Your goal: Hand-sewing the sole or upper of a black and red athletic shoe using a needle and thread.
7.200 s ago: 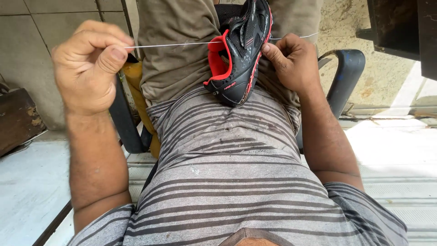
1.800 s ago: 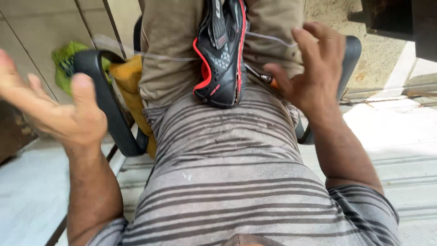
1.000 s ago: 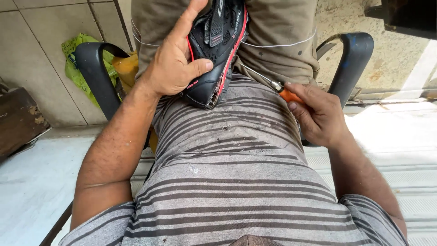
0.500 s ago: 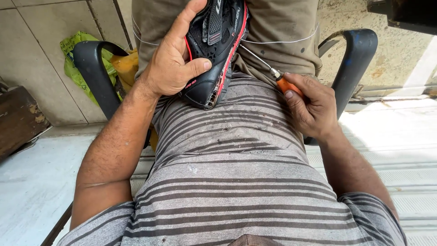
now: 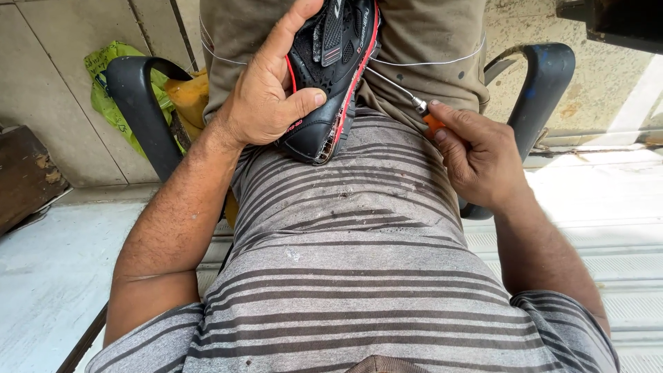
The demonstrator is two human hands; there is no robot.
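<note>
A black sports shoe (image 5: 331, 76) with red trim lies on my lap, toe end pointing toward my belly. My left hand (image 5: 266, 90) grips it from the left side, thumb across the upper. My right hand (image 5: 476, 155) holds an awl (image 5: 397, 86) with an orange handle and a thin metal shaft. The shaft's tip meets the shoe's red edge at the right side. A white thread (image 5: 442, 61) runs across my khaki trousers to the right of the shoe.
I sit in a chair with black armrests, one at the left (image 5: 141, 110) and one at the right (image 5: 542, 76). A green plastic bag (image 5: 103, 76) and a yellow object (image 5: 186, 97) lie behind the left armrest. A tiled wall is at the left, and pale floor on both sides.
My left hand went from pulling the thread out to the left to gripping the shoe. My right hand picked up the awl and brought its tip up to the shoe's edge.
</note>
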